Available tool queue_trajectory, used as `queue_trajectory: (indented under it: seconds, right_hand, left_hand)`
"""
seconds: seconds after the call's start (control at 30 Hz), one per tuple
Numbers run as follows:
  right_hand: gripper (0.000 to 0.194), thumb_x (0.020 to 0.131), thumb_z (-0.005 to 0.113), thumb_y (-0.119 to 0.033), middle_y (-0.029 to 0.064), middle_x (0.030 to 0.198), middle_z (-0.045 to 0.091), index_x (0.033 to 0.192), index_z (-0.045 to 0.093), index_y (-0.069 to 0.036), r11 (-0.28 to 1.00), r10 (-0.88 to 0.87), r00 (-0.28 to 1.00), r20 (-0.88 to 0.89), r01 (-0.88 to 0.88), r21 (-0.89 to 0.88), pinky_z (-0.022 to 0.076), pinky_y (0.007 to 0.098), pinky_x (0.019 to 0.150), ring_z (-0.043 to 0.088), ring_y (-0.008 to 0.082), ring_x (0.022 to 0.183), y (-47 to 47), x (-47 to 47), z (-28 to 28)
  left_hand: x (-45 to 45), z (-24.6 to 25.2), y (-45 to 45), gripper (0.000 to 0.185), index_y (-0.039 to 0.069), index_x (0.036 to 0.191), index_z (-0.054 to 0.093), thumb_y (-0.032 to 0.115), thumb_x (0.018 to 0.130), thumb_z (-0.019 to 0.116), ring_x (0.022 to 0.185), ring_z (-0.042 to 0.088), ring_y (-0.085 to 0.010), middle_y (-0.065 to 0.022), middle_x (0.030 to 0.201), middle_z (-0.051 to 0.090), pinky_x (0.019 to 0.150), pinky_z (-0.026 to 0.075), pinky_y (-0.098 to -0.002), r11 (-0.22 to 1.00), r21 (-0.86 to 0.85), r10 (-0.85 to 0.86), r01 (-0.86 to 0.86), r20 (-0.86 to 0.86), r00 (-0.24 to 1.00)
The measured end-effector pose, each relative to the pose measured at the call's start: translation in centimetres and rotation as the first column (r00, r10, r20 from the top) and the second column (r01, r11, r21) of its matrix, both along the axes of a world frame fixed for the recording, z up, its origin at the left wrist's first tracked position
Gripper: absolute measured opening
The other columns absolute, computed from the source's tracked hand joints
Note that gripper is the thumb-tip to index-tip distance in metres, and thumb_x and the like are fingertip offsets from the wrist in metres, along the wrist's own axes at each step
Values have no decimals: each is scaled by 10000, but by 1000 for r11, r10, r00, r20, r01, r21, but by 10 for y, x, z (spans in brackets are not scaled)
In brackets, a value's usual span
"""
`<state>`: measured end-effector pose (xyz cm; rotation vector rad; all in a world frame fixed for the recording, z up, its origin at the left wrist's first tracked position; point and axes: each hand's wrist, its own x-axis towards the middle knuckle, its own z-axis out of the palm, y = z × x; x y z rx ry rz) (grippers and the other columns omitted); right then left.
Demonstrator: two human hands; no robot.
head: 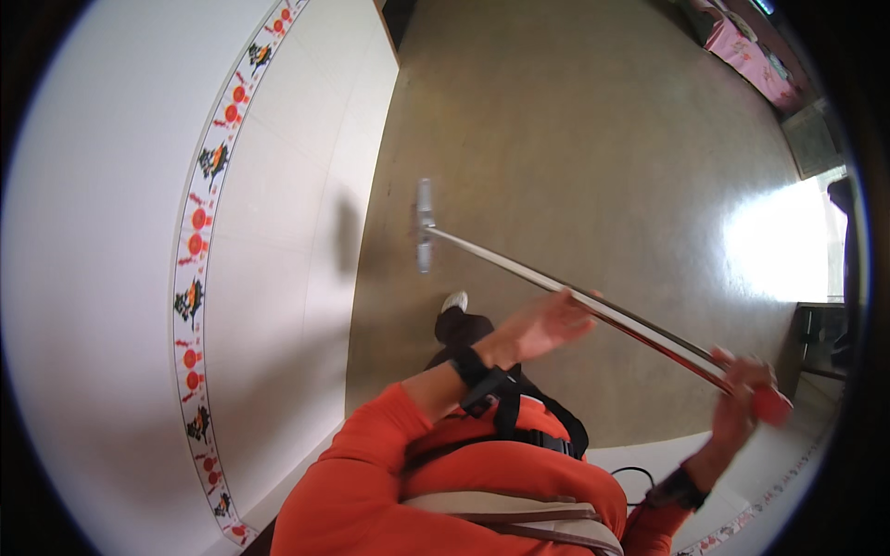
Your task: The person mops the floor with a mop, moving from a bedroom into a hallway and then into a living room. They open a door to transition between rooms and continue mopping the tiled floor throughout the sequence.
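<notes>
A long-handled floor mop or squeegee slants across the view, with a shiny metal pole (514, 266) and a narrow grey crossbar head (424, 226) at its far left end. The head is blurred, and I cannot tell whether it touches the floor. My right hand (740, 386) is wrapped around the upper end of the pole, next to its red end cap (772, 406). Partway down the pole, my left hand (553, 323) loosely cups it from the near side, blurred, with fingertips showing past the pole.
A white tiled wall (278, 208) with a patterned border runs along the left. Brown floor (591, 139) spreads ahead. A pink floral cloth (747, 59) covers furniture at the upper right. Bright light (779, 243) glares on the right. My shoe (455, 301) stands near the head.
</notes>
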<state>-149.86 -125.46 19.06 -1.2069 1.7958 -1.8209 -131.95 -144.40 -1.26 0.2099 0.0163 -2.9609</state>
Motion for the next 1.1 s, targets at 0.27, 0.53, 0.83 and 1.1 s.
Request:
queue_trajectory:
  seconds: [0.27,0.53,0.83,1.1]
  right_hand:
    - [50,807,633,19,120,954,657,818,592,-7,966,160,884,440,-231,114,463,366,899,603,285,1059,-189,25,-150]
    - [86,789,652,46,87,928,656,829,603,-12,943,-50,882,469,-114,314,468,319,867,604,243,1044,-261,-2,-172]
    - [131,738,655,87,90,855,639,752,562,-3,829,-361,930,71,285,481,474,352,844,619,281,1019,-250,-21,-63]
    - [223,649,734,73,88,802,625,767,565,-11,820,-166,933,-320,311,481,507,354,812,639,282,937,-284,-22,-35]
  left_hand:
    - [17,-109,-152,193,-45,1031,458,128,983,386,1185,478,-280,-207,1187,526,1032,383,-441,943,89,238,-320,493,837]
    - [-48,-144,-216,230,-60,1020,474,151,994,387,1138,505,-270,-212,1153,530,1041,402,-395,998,-58,16,17,523,852]
    - [-166,-78,-179,247,-30,1020,536,195,983,440,1124,542,-236,-158,1123,577,982,452,-364,908,14,-410,420,242,879]
    - [-221,-42,-172,177,27,984,541,192,962,482,1069,569,-207,-107,1031,619,871,488,-324,918,147,-389,368,165,906]
